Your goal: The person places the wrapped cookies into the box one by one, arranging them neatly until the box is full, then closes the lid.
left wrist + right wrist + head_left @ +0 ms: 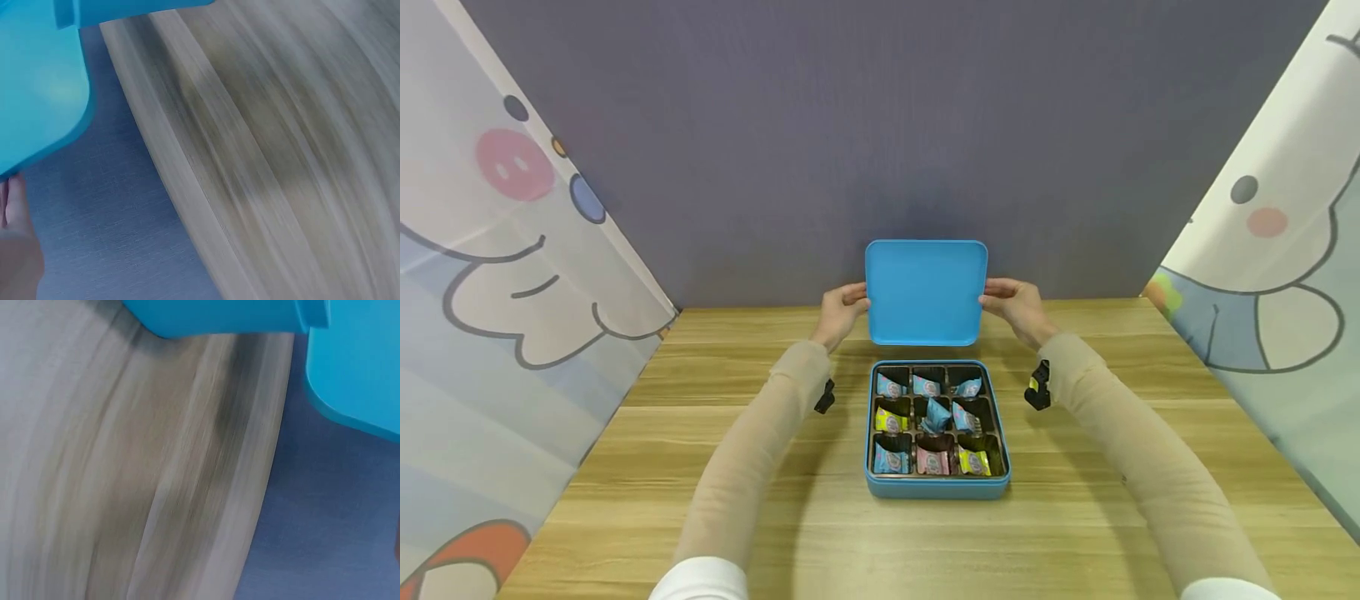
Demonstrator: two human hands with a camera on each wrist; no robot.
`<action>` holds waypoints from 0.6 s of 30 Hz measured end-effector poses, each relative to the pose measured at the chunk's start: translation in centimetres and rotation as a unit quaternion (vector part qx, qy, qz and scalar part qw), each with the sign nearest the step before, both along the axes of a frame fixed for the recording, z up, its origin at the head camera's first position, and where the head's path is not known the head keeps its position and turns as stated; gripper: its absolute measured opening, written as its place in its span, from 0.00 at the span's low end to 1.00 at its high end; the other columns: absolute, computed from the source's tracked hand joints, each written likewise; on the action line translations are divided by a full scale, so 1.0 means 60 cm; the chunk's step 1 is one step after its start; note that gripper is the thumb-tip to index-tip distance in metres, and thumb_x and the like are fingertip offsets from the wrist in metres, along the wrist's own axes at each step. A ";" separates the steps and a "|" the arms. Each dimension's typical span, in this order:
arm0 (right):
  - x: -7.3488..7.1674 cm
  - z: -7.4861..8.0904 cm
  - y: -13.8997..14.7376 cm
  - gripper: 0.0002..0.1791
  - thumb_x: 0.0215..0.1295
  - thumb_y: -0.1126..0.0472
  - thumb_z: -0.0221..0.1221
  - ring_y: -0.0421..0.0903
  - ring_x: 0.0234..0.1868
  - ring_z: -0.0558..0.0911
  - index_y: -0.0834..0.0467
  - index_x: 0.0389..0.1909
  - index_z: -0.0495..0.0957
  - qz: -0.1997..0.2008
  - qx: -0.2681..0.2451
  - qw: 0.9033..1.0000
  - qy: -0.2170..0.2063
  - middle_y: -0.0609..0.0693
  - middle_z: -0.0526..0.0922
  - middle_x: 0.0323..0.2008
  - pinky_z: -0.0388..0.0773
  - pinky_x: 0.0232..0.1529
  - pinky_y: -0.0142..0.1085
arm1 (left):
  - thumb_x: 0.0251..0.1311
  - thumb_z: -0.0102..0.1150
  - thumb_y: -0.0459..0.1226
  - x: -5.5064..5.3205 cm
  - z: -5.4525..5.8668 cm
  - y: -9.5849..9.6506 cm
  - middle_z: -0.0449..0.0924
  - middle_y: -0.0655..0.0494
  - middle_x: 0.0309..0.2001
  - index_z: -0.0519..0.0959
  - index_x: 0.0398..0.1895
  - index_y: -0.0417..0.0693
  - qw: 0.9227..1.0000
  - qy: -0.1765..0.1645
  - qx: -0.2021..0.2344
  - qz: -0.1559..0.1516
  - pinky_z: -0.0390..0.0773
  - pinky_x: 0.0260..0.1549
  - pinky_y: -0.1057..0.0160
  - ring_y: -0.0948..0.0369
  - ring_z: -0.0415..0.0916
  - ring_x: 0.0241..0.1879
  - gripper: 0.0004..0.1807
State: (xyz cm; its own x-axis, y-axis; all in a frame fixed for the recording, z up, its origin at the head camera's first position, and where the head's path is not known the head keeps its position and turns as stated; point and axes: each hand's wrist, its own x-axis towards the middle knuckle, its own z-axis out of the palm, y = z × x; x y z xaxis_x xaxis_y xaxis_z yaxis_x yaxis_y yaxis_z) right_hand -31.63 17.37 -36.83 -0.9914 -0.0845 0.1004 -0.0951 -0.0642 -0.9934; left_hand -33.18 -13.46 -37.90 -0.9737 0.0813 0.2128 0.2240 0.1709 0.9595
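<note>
A blue rectangular lid (pixel 926 292) stands raised behind a blue box (pixel 937 488), its inner side facing me. My left hand (pixel 842 313) pinches the lid's left edge, thumb in front and fingers behind. At the right edge, my right hand (pixel 1018 308) holds it the same way. Inside the box, a dark divided tray (pixel 912 437) carries small wrapped sweets in blue, yellow and pink, such as a pink sweet (pixel 933 462) at the front. In the left wrist view, the hand (pixel 19 250) shows below the lid's corner (pixel 50 94). The right wrist view shows the lid (pixel 362 369) too.
The box stands on a wood-grain table (pixel 760 517). A dark grey wall panel (pixel 910 125) rises close behind the lid. Curtains with cartoon animals hang at the left (pixel 512 275) and right (pixel 1270 275). A black wrist device (pixel 1038 386) sits beneath the right wrist.
</note>
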 end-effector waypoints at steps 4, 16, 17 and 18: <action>0.010 0.000 -0.003 0.21 0.56 0.70 0.61 0.36 0.37 0.80 0.70 0.52 0.72 -0.020 0.060 0.997 0.053 0.41 0.80 0.32 0.79 0.46 0.34 | 0.61 0.54 0.30 0.024 0.016 -0.002 0.76 0.39 0.50 0.73 0.55 0.36 0.999 0.037 -0.037 -0.002 0.76 0.49 0.61 0.50 0.74 0.51 0.19; 0.045 -0.011 0.006 0.09 0.58 0.71 0.59 0.45 0.41 0.79 0.67 0.40 0.77 -0.102 0.250 0.927 0.262 0.59 0.78 0.37 0.79 0.44 0.31 | 0.59 0.56 0.31 0.039 -0.010 0.001 0.80 0.42 0.46 0.76 0.52 0.37 0.971 0.218 -0.101 -0.001 0.79 0.42 0.60 0.53 0.79 0.45 0.17; 0.049 -0.012 0.007 0.07 0.57 0.72 0.59 0.44 0.41 0.79 0.68 0.37 0.76 -0.100 0.247 0.921 0.285 0.59 0.77 0.36 0.79 0.44 0.30 | 0.59 0.56 0.30 0.042 -0.012 0.000 0.81 0.42 0.45 0.76 0.51 0.36 0.963 0.245 -0.111 -0.002 0.80 0.41 0.60 0.53 0.80 0.44 0.16; 0.052 -0.014 0.009 0.06 0.55 0.74 0.59 0.43 0.41 0.80 0.69 0.35 0.76 -0.097 0.241 0.914 0.311 0.59 0.77 0.34 0.78 0.43 0.27 | 0.58 0.57 0.30 0.045 -0.013 -0.001 0.81 0.41 0.44 0.77 0.50 0.36 0.955 0.272 -0.119 -0.007 0.80 0.40 0.60 0.52 0.81 0.42 0.16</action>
State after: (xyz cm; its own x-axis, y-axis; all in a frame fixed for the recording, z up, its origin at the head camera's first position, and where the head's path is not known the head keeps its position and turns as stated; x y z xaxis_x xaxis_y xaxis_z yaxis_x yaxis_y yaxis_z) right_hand -28.52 17.91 -37.65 -0.7566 -0.0949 0.6470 -0.6138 0.4444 -0.6525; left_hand -30.47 -13.51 -38.69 -0.7228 0.2024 0.6607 0.6820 0.3634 0.6347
